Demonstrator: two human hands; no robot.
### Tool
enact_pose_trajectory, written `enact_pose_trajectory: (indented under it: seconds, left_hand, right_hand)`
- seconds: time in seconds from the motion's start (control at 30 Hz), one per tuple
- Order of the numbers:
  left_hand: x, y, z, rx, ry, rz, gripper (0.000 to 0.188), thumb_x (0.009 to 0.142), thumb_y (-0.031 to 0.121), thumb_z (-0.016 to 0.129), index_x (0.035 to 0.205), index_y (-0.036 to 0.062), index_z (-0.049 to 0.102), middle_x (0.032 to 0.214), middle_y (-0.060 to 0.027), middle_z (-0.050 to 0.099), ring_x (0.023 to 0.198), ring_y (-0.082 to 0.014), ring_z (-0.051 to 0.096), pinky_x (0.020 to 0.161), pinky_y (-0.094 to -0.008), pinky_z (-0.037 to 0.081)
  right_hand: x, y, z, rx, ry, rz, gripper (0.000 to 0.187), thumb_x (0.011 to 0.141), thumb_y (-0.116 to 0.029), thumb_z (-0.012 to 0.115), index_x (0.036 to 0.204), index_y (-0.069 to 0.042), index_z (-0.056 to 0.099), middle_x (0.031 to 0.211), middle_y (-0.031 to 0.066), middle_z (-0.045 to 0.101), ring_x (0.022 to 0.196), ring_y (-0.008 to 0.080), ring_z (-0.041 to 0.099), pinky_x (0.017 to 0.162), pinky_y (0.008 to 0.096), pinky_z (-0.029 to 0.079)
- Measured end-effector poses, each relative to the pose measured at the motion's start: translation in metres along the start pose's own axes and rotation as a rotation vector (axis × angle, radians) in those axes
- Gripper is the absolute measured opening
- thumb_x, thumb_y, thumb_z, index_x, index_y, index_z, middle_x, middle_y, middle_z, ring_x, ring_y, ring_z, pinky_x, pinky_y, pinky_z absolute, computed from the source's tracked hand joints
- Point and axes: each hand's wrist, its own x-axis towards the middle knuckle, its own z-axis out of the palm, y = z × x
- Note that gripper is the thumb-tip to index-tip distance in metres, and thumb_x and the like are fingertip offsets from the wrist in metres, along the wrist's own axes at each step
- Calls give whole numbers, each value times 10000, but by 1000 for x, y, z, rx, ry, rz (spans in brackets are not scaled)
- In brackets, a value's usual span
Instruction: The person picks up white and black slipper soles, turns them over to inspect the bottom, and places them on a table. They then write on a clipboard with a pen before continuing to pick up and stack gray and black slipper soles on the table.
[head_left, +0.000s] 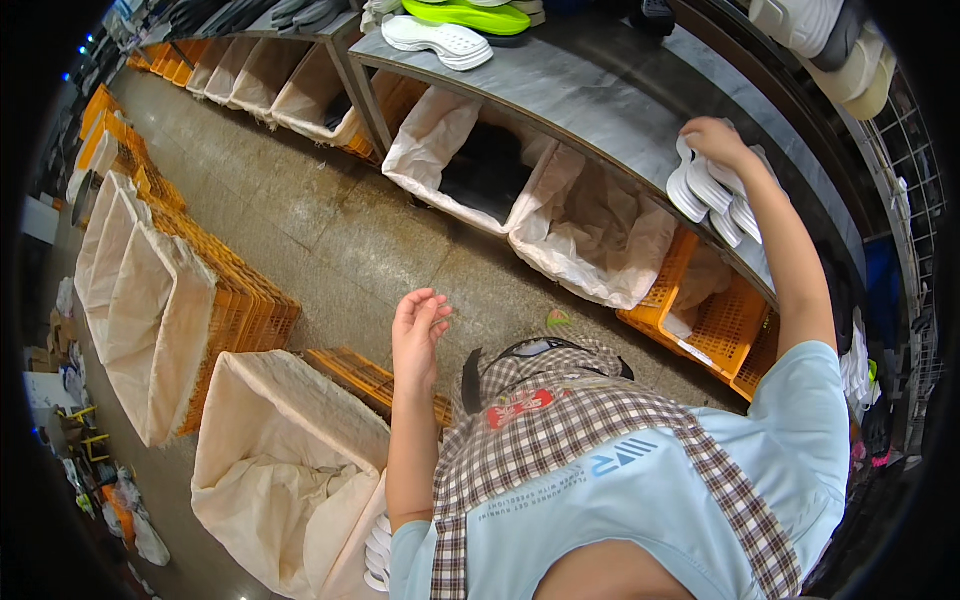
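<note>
While the left hand [420, 328] hangs above the floor [360, 270], its fingers are loosely curled, with nothing held. Just left of that forearm: one cream-lined bin [290, 490], liner sagging inside; at least three curved white pieces [377, 553] show by its near right corner. Behind it, further left, a cream-lined container [150, 310] beside stacked orange crates [245, 310].

Right hand [714, 142] reaches over the surface [600, 85], fingers bent over the far ends of white shoe soles [686, 190]; cannot tell how firmly they grip. At least four soles, bunched side by side by the surface's near edge, long axes running from the hand toward that edge, free ends pointing there.

Below: one orange crate [715, 315] with beige lining; two white-lined baskets, one [595, 235] showing crumpled liner, the other [490, 175] holding black material.

Farther along: one perforated white sole [437, 40], one bright green sole [465, 14].
</note>
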Motion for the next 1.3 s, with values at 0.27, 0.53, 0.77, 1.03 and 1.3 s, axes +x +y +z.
enact_pose_trajectory:
  seconds: [0.27,0.53,0.77,1.03,1.3]
  left_hand:
    - [2,8,-26,45,129,-69,216,913,136,571,1114,64,535,1032,-56,615,878,-117,592,723,-229,469]
    - [71,4,-24,-41,192,-107,171,916,122,569,1075,68,537,981,-44,614,832,-111,592,682,-231,481]
    - [146,19,-13,-63,347,-178,151,922,129,557,1062,79,532,952,-34,618,807,-108,596,653,-238,473]
    - [215,15,5,-25,530,-325,149,934,157,524,1066,89,522,934,-23,614,789,-108,589,664,-241,458]
    - [262,25,-1,44,533,-351,192,924,164,544,1079,55,513,948,-32,599,818,-116,575,667,-230,436]
  right_hand:
    - [-4,-37,20,-750,-509,83,327,657,-312,723,922,-120,720,948,82,687,955,263,628,864,449,437]
    - [124,-10,6,39,-59,41,338,713,-309,668,929,-49,690,888,141,678,847,291,640,743,375,485]
    - [316,108,31,693,495,454,517,815,-291,635,1183,53,519,1040,167,599,921,264,584,772,364,470]
    - [449,241,52,1552,699,569,635,846,-340,650,1357,-54,405,1437,102,307,1261,311,369,989,444,421]
    - [496,280,69,865,813,609,561,833,-316,648,1282,-27,478,1187,171,555,1058,309,538,882,408,481]
